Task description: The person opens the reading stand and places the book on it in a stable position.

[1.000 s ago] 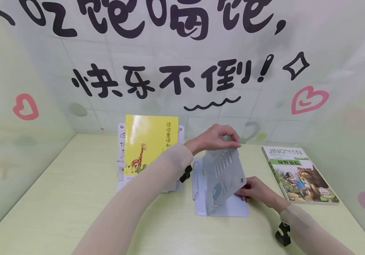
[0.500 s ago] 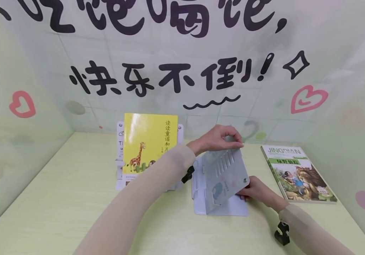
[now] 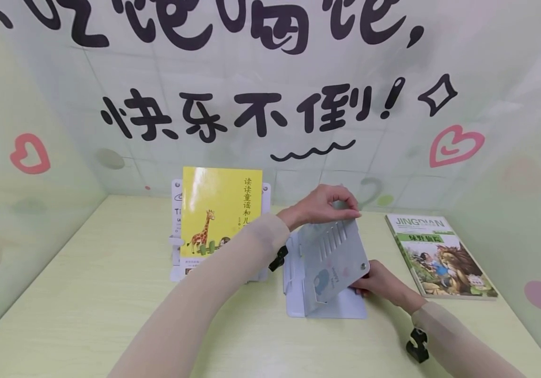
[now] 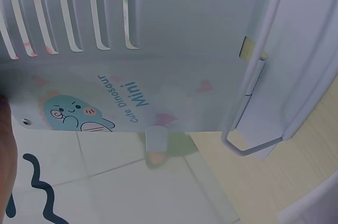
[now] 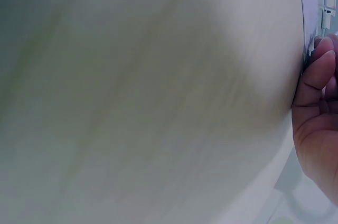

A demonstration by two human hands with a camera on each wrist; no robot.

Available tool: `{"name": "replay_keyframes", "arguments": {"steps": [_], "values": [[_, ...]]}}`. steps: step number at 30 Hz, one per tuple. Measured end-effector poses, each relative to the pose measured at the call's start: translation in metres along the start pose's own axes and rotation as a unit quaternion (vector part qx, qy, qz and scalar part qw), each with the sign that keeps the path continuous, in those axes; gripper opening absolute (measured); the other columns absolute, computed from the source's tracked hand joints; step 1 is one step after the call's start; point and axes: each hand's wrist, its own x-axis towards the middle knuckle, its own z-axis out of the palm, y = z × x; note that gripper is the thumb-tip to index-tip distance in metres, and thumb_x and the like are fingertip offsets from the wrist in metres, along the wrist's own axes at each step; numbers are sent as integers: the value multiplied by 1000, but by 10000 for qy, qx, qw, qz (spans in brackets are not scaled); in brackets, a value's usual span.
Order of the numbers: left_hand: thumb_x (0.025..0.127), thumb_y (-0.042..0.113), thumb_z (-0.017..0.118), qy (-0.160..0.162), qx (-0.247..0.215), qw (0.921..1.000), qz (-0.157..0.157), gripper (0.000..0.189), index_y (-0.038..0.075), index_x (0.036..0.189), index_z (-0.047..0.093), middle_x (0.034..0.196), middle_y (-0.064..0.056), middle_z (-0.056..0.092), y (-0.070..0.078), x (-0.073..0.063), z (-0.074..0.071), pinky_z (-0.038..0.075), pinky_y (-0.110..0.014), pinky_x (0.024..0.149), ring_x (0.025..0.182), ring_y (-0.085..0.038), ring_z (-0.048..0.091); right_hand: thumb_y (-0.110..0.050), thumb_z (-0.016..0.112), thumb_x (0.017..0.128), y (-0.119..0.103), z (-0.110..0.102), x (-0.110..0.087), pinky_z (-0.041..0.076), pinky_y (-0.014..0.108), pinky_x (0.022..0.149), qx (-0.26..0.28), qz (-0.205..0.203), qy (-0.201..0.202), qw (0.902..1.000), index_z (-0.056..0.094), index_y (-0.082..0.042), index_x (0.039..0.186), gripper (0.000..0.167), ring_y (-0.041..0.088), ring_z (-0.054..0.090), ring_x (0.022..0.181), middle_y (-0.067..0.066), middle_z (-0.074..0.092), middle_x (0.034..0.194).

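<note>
A pale folding book stand (image 3: pixel 331 262) has its slotted panel tilted up over its flat base (image 3: pixel 350 310). My left hand (image 3: pixel 324 205) pinches the top edge of that panel between thumb and fingers. At the panel's lower right corner, my right hand (image 3: pixel 383 286) holds the stand's edge, low over the table, with its fingertips partly hidden. In the left wrist view the panel (image 4: pixel 179 92) shows long slots, a printed blue dinosaur (image 4: pixel 74 110) and a wire bar (image 4: pixel 253 71) along one side. The right wrist view shows the curled right hand (image 5: pixel 319 113) at the base's edge.
Left of the stand, a yellow giraffe book (image 3: pixel 220 210) leans on a second white stand (image 3: pixel 176 262), partly behind my left forearm. A picture book (image 3: pixel 442 257) lies flat on the table (image 3: pixel 86 294) at right. A printed backdrop (image 3: pixel 204 168) encloses the back and sides.
The panel and my left hand have moved slightly right relative to the base since the first frame. Over the last half second both hands keep their holds; the whole view has drifted slightly.
</note>
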Motion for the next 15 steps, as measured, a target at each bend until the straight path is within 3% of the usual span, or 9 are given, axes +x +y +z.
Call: {"name": "replay_keyframes", "arguments": {"steps": [15], "values": [[87, 18, 68, -71, 226, 9997, 4, 9, 10, 89, 70, 94, 1, 67, 3, 0, 0, 44, -16, 86, 90, -5, 55, -7, 62, 90, -1, -1, -1, 45, 21, 54, 62, 72, 2, 10000, 62, 9, 96, 17, 5, 52, 59, 5, 58, 70]]}}
